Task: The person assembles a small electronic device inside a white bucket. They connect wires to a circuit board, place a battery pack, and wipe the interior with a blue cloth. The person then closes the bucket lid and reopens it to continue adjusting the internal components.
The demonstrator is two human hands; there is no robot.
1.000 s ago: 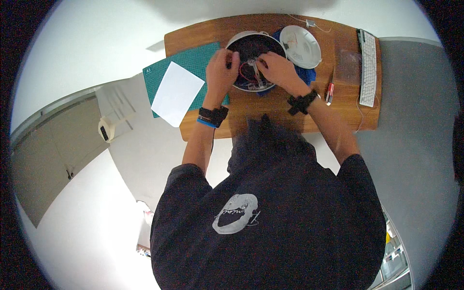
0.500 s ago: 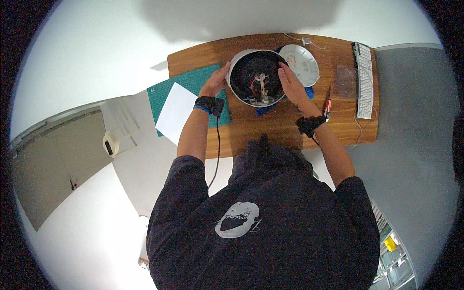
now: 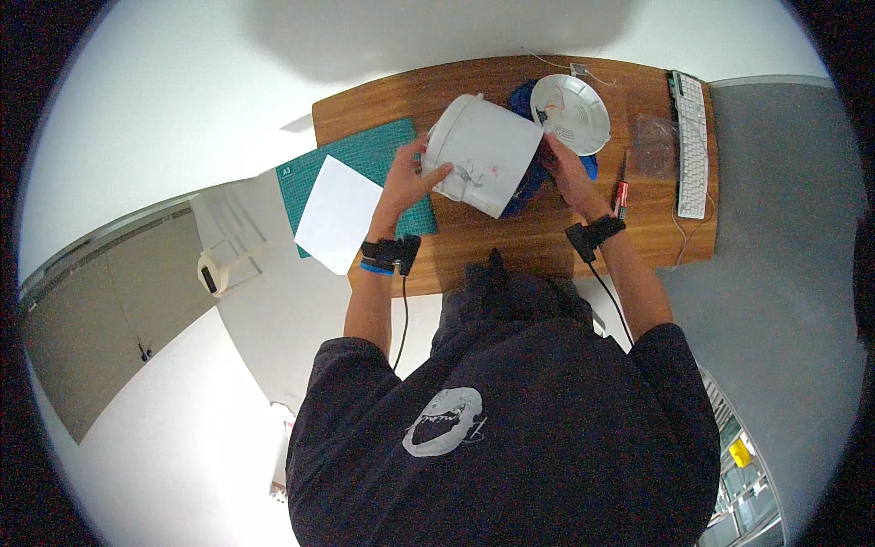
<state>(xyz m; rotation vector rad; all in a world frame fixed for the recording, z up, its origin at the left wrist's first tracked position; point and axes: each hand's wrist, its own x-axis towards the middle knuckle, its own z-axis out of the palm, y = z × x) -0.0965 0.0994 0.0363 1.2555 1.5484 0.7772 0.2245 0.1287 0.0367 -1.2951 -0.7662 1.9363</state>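
A white, bucket-shaped appliance housing (image 3: 483,150), much like a rice cooker body, is tilted onto its side above the table, its outer wall toward me. My left hand (image 3: 408,178) grips its left end, thumb over the wall and fingers round the far side. At the lower right edge of the housing is my right hand (image 3: 570,175), its fingers curled against the rim and partly hidden. The dark inside with wires does not show from here. Right of the housing, a round white cover (image 3: 583,118) with vent slots lies on a blue cloth (image 3: 521,98).
On the wooden table (image 3: 365,105), a white paper sheet (image 3: 337,214) lies over a green cutting mat (image 3: 301,182) at the left. A red-handled screwdriver (image 3: 621,196), a clear plastic piece (image 3: 654,141) and a white keyboard (image 3: 692,146) lie at the right. Cables hang from both wrist straps.
The housing has been tipped from open side up onto its side, so its outer wall shows instead of the wired inside. My right hand has shifted lower along its edge.
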